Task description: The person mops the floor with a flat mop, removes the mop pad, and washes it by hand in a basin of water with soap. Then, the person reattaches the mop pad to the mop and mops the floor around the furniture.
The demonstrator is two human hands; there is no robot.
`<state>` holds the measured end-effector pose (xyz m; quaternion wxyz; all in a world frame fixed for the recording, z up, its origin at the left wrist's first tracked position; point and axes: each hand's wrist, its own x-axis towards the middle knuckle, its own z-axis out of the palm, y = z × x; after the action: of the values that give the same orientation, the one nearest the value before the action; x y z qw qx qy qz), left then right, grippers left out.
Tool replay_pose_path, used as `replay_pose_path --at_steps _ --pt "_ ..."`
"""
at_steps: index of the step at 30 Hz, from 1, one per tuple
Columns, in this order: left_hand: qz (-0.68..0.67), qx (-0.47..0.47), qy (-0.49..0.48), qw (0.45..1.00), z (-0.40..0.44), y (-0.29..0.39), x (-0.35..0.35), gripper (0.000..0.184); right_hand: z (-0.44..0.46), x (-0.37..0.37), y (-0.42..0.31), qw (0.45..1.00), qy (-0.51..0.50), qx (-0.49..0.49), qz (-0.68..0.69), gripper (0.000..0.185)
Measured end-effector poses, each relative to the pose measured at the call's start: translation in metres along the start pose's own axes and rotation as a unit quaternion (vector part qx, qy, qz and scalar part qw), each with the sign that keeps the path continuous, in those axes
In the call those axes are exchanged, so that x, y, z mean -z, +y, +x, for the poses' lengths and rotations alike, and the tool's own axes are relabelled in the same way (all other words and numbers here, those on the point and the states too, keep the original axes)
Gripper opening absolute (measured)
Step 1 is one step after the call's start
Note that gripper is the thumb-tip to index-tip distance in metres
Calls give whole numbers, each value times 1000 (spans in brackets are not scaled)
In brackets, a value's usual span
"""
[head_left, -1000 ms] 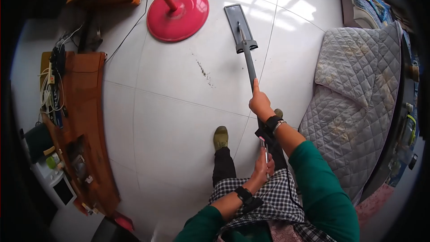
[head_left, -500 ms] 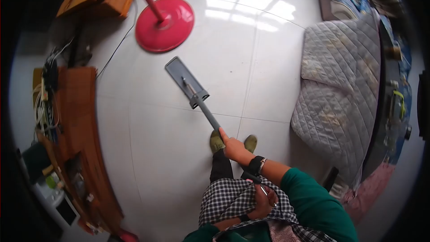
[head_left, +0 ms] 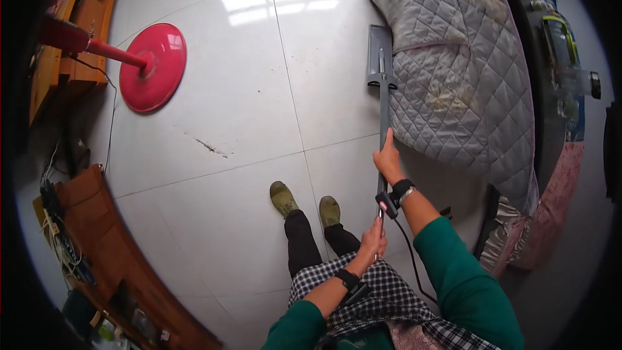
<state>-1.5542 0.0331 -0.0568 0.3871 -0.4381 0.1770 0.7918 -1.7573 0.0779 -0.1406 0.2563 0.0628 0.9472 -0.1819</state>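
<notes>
Flat mop (head_left: 384,107) is resting its head (head_left: 375,55) on the floor (head_left: 240,91) just beside the quilted cover (head_left: 440,71), the right grip (head_left: 389,159) and left grip (head_left: 374,242) both wrapping round the mop, and a careless sideways push could be snagging the cover's edge.

Home: quilted cover (head_left: 447,91), wooden cabinet (head_left: 97,227), tiled floor (head_left: 227,240).

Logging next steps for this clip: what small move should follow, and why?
Probably swing the flat mop head left toward the dark debris: the head is beside the grey quilt, while the debris lies on the floor, and the left hand and right hand both hold the pole.
</notes>
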Motion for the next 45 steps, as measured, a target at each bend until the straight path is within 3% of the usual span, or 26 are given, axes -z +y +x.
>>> replay_pose_path --at_steps 4,6,10,13,17,20,26,27,29,32,35,40,43,45 --pt "-35 23 8 999 5 -23 7 52 -6 -21 10 998 -30 -48 -20 83" --pt "-74 17 54 996 -20 -43 16 51 -34 -39 -5 991 -100 -52 -66 83" --pt "-138 -19 94 986 -54 -84 16 51 -98 -69 -42 980 -177 65 -69 83" --pt "-307 -42 92 946 -64 -112 2 52 -144 -95 -55 955 -247 143 -78 83" --pt "-277 -36 116 953 -78 -124 -28 52 -172 -81 -64 926 -334 173 31 81" --pt "-229 -20 120 966 -87 -129 -50 52 -174 -59 -31 938 -283 174 96 79" --pt "-100 38 67 992 -46 -128 -39 52 -97 3 63 991 -91 4 101 84" --pt "-86 57 46 994 -33 -122 -31 52 -94 -5 69 992 -102 1 73 83" --pt "-24 83 5 996 14 -83 -32 53 -41 19 96 989 -61 -107 82 81" --pt "-21 86 7 996 28 -75 -23 52 -31 23 84 982 -96 -163 15 82" --pt "-28 95 25 995 -2 -100 25 50 -74 -27 85 995 -41 -96 -6 83" --pt "15 87 118 989 -114 -169 128 49 -215 -111 42 981 -136 -136 37 85" --pt "16 78 150 986 -166 -214 170 50 -290 -159 14 982 -166 -65 59 84" --pt "-57 57 183 980 -191 -234 187 51 -325 -186 -15 982 -178 -15 56 84"
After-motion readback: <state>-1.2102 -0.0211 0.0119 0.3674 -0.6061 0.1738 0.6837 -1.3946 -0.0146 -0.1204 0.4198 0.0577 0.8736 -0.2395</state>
